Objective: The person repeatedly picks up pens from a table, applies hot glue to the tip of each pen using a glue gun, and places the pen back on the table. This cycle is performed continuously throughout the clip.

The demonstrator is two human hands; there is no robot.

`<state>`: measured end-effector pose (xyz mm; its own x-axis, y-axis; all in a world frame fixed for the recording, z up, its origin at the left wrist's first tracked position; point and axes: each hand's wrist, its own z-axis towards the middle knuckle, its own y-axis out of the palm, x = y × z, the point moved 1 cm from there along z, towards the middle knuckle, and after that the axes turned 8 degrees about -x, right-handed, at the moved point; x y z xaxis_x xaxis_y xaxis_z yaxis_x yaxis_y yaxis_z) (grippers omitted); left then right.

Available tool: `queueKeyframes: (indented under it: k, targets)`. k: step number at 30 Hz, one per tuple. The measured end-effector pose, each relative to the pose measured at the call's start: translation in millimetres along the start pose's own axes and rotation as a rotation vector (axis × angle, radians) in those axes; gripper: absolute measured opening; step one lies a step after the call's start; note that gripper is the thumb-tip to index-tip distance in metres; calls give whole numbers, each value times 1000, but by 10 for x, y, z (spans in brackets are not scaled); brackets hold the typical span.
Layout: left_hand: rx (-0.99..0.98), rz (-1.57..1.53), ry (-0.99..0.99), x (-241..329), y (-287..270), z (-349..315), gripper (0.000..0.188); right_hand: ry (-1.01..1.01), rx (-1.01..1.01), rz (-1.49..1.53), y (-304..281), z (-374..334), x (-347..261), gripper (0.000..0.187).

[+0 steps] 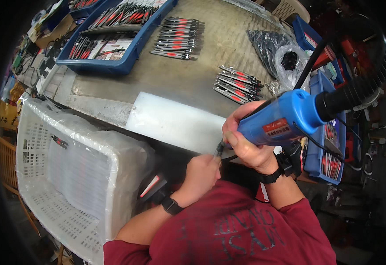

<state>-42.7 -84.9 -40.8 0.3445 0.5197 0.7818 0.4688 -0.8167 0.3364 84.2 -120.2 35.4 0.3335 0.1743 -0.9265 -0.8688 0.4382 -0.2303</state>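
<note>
My right hand (pixel 248 148) is wrapped round a blue electric screwdriver (pixel 286 117), whose black cable sleeve curves away to the upper right. Its tip end points down toward my left hand (pixel 201 174). The fingers of that hand are closed on a slim dark tool (pixel 220 149), its end close to the screwdriver's nose; the grip hides most of it. Both hands are just in front of a white plastic block (pixel 175 123) at the table's near edge. Beyond the block lies a row of slim grey tools with red middles (pixel 237 85).
Another row of grey-and-red tools (pixel 178 37) lies farther back on the worn table (pixel 109 90). A blue tray (pixel 98 66) of them stands at the left, another blue bin (pixel 319 170) at the right. Near left is a white crate (pixel 113 176) with a plastic liner. Plastic bags (pixel 286 57) lie back right.
</note>
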Motion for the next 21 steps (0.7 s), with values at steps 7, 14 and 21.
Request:
queueKeyframes:
  k: [7, 14, 21]
  targets:
    - [9, -2, -10, -40, -9, 11, 29, 5, -139, -162, -23, 95, 35, 34]
    - [-28, -23, -6, -2, -29, -11, 30, 57, 71, 116, 35, -33, 7, 40]
    - [-54, -2, 86, 243, -68, -33, 20, -159, 373, 434, -282, -327, -92, 44]
